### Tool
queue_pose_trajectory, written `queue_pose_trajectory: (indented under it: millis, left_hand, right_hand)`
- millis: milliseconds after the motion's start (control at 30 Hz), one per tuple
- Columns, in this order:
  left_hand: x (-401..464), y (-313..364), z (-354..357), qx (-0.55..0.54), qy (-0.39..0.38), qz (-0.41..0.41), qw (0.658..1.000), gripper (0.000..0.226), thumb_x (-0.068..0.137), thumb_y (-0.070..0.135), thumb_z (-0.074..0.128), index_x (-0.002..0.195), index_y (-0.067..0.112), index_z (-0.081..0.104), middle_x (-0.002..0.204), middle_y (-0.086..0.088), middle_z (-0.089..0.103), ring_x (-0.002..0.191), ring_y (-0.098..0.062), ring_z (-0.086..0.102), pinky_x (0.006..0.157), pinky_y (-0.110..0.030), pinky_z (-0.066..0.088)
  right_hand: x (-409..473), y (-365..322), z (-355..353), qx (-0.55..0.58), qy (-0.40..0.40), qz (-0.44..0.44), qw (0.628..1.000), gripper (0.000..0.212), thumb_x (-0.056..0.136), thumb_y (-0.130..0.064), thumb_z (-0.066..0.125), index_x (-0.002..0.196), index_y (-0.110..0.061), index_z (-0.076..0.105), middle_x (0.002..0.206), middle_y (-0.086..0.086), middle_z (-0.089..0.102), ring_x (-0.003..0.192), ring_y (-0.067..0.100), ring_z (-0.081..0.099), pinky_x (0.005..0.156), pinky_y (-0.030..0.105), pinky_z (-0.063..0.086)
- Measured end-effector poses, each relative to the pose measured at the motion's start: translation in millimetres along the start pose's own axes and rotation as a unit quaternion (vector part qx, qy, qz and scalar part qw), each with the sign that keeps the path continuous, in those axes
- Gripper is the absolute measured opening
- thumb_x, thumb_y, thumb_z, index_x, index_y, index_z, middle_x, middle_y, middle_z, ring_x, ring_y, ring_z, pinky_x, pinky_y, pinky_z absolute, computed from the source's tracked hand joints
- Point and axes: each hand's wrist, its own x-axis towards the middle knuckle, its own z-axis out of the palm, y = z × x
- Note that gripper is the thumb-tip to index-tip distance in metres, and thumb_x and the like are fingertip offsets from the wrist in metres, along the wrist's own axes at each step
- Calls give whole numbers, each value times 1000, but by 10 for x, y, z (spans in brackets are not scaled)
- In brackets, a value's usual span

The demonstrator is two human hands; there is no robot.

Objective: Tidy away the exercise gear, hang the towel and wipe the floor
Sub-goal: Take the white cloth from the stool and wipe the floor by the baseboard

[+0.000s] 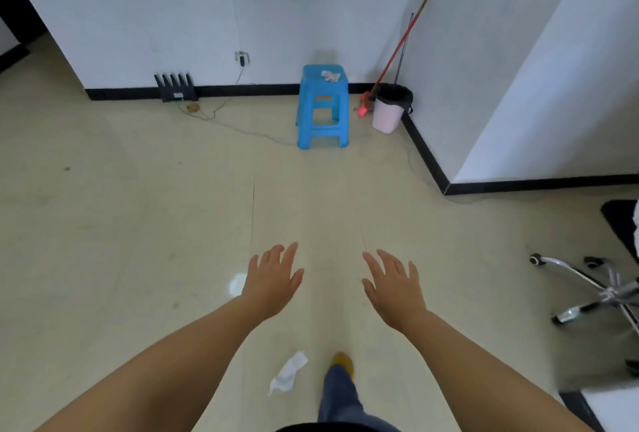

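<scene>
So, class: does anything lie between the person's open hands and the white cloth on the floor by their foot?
Nothing visible does. The white cloth lies on bare floor below both hands, left hand and right hand, beside the person's foot.

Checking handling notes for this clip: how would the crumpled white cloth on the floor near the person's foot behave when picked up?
The crumpled white cloth is probably floppy, since it lies bunched and folded. It looks thin, so likely light. Unlikely to roll or slide on the beige floor.
</scene>
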Motion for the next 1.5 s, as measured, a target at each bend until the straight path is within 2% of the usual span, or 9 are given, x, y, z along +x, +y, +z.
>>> queue_pose_trajectory:
  millis: [267,500,833,1067,1167,1267,1367,1433,1500]
  left_hand:
    - [1977,284,-560,-26,3,-22,999,57,100,44,24,150,21,8,151,-6,25,139,-23,26,116,-42,15]
    - [3671,2,-776,-18,-12,-39,999,57,100,44,24,150,22,8,152,-6,24,139,-22,26,115,-42,15]
    - [6240,-597,-1583,20,-4,-20,1000,56,99,44,28,149,21,17,148,-6,31,134,-24,32,112,-42,20]
    - [7798,-569,-1671,27,-25,4,999,55,99,44,28,148,21,18,148,-6,30,134,-24,33,113,-42,21]
    - [8481,-586,-1656,21,-27,-14,999,55,98,45,27,147,21,20,146,-6,34,131,-25,36,110,-41,24]
    - [9062,-560,-1652,0,-39,-38,999,61,95,51,18,147,20,22,145,-8,36,130,-26,38,108,-40,28]
    - [9616,-545,-1643,-20,-47,-54,997,56,98,45,26,147,20,21,146,-7,35,131,-25,37,109,-40,27]
    - [9887,-540,-1634,-24,-55,-60,996,64,93,52,13,147,19,22,146,-8,35,131,-26,38,108,-40,28]
    - [10161,-599,-1629,-33,-62,-59,996,84,77,58,-4,147,20,22,145,-8,36,130,-26,39,107,-39,30]
  right_hand:
    - [1995,764,-764,-10,1,16,1000,53,101,-41,21,150,-28,7,158,2,12,145,18,11,116,48,8]
    - [3720,836,-1026,-6,-5,-24,1000,53,101,-40,21,151,-28,5,158,2,10,145,18,10,116,48,8]
    - [6184,837,-1729,38,14,9,999,53,101,-40,23,151,-28,9,158,3,12,144,18,14,117,46,11]
    - [7713,1282,-1882,39,-18,21,999,53,101,-40,22,151,-27,8,157,4,14,144,19,15,116,47,10]
    - [8435,1508,-1963,35,-24,16,999,53,101,-40,23,151,-27,10,157,4,17,144,19,16,116,47,11]
    - [9028,1706,-2074,36,-39,3,999,53,101,-41,23,150,-27,12,156,4,18,143,19,17,116,45,12]
    - [9640,1884,-2184,21,-63,-7,998,52,101,-42,24,150,-26,14,155,4,21,142,20,20,115,42,18]
    - [10020,1929,-2223,28,-71,1,997,52,101,-41,25,149,-26,17,154,5,24,140,21,24,112,40,23]
    - [10407,1902,-2242,41,-77,-3,996,51,100,-41,27,148,-25,20,152,5,27,138,22,28,109,39,27]
